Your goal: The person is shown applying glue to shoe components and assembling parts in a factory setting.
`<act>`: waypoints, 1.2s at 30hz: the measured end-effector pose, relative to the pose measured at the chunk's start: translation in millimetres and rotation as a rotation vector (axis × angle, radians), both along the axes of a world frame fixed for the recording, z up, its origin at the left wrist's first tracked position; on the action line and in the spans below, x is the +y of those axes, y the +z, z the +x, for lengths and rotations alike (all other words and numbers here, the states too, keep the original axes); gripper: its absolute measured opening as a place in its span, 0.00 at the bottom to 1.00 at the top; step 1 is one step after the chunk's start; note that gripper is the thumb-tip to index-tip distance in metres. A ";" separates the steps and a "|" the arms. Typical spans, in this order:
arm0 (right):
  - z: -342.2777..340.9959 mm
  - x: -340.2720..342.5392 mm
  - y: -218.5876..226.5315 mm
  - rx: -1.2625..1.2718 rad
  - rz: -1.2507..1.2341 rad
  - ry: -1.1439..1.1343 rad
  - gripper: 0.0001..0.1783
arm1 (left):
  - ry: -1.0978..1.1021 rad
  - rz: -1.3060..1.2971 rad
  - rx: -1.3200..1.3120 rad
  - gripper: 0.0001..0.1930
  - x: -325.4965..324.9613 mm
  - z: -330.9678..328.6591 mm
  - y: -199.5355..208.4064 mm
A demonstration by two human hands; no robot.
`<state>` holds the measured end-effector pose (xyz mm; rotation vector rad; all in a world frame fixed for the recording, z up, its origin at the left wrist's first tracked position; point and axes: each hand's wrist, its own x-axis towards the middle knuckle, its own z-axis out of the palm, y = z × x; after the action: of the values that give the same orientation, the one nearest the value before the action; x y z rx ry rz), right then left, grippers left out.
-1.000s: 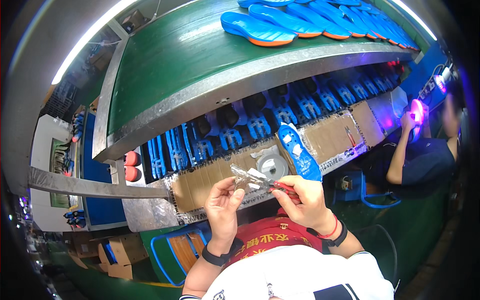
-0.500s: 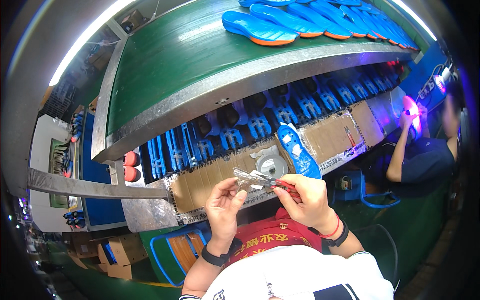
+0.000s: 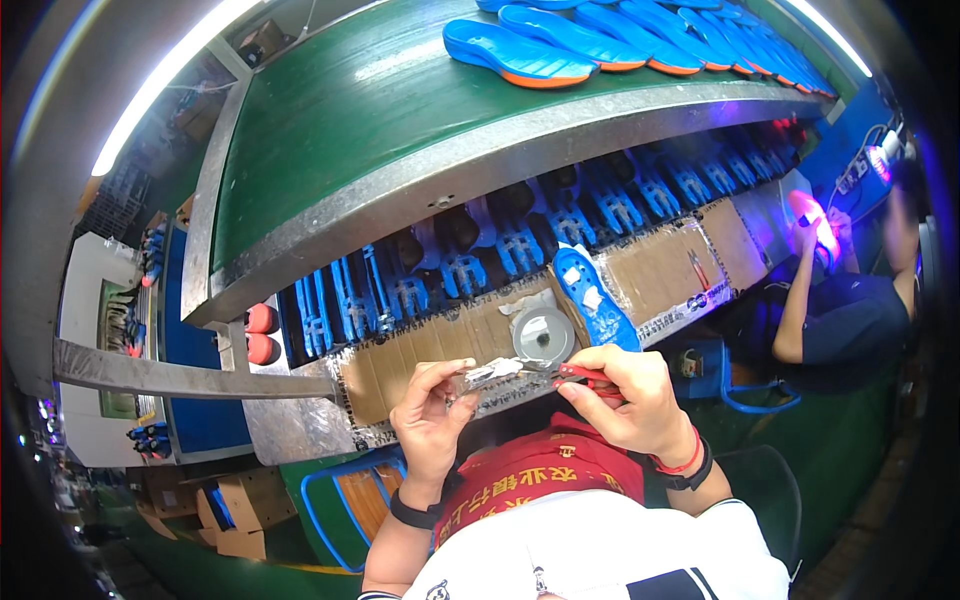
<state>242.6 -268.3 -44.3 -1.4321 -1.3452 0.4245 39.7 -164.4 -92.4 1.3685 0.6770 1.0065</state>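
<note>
My left hand [image 3: 428,415] pinches a small crinkled piece of clear plastic [image 3: 484,374] with white bits on it. In my right hand [image 3: 640,402] is a red-handled tool [image 3: 590,379], seemingly pliers or snips. Its dark jaws reach left to the plastic; whether they grip it is too small to tell. Just beyond my hands, a round grey disc [image 3: 545,340] lies on a white sheet. Right of the disc rests a blue shoe sole [image 3: 604,318] with white scraps on it.
Cardboard [image 3: 395,375] covers the bench, with another red-handled tool [image 3: 698,268] on it. Blue moulds or clamps [image 3: 462,277] line the rear under a metal-edged green belt [image 3: 340,130]. Blue-and-orange soles [image 3: 520,60] lie on the belt. At right, a co-worker [image 3: 850,320] holds a pink-lit piece.
My left hand has moved slightly left with the plastic, and my right hand slightly right with the tool. The co-worker's lit piece has shifted a little left.
</note>
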 end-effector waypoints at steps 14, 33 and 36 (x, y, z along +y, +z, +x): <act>0.8 -4.7 6.6 0.095 -0.076 0.144 0.11 | 0.147 1.070 0.479 0.15 9.6 -23.0 35.8; -2.6 -8.9 20.0 -0.022 -0.157 0.169 0.10 | 0.096 1.380 0.557 0.18 7.1 -37.6 35.1; -4.5 -7.6 17.8 -0.040 -0.171 0.145 0.10 | 0.077 1.400 0.564 0.18 6.7 -36.7 35.9</act>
<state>238.1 -275.9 -26.5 -1.4934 -1.4796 0.6210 3.0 -157.7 -56.5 2.9346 0.3614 1.1898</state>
